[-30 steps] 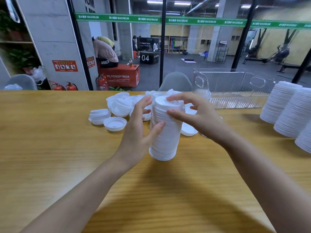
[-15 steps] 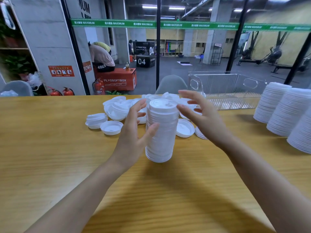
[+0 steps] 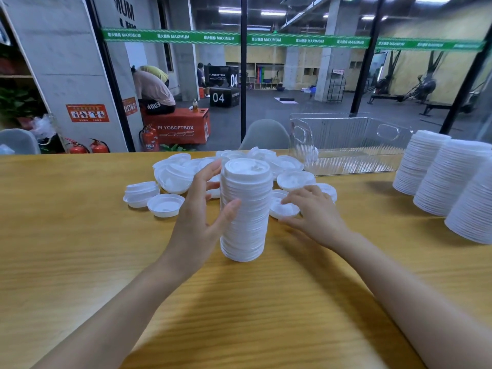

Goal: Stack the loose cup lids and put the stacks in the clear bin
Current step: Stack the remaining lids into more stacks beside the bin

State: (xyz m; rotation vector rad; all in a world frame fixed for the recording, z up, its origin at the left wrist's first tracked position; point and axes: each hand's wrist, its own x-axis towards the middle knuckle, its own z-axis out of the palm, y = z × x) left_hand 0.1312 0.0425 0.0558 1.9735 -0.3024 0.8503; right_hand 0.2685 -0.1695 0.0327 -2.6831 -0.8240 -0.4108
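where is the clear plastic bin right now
In the head view, the clear ribbed plastic bin sits at the far right of the wooden table, between the pile of loose white lids and the tall white lid stacks.

The view comes from a wide-angle camera worn on the person's head. It faces forward and tilts down across the wooden desk (image 3: 80,262) toward its far edge, and a glass wall (image 3: 306,83) with a gym hall behind it fills the upper part. The camera sits close. Both forearms enter from the bottom corners, and the left hand (image 3: 197,222) and right hand (image 3: 316,217) lie mid-frame beside the stack of lids (image 3: 245,214). The clear bin (image 3: 346,145) stands at the far edge, right of centre. The lens bends lines near the borders.
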